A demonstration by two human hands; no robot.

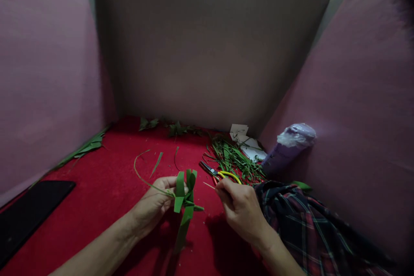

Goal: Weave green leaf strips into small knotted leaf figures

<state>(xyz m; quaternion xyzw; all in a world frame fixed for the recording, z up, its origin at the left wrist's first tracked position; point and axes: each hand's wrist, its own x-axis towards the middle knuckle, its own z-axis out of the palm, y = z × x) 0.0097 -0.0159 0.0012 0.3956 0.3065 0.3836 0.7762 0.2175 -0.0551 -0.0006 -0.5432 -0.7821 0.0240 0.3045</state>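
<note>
My left hand [158,202] pinches a folded green leaf piece [186,198] made of several broad strips, with a short stem pointing right. A thin curved stem [139,174] arcs up and left from the fingers. To the right, my right hand [241,207] is closed, its thumb and fingertips pinching a thin pale sliver [209,185]. Scissors with yellow and red handles [215,171] lie just beyond the right hand, blades toward the left. Loose leaf strips [157,164] rest on the red cloth [119,164] beyond the left hand.
Behind the scissors lies a pile of green cuttings [233,157], beside white papers [252,148]. A purple plastic-topped roll [287,146] leans by the right wall. A black flat object [32,211] is at left, plaid cloth [300,220] at right. Leaves line the back.
</note>
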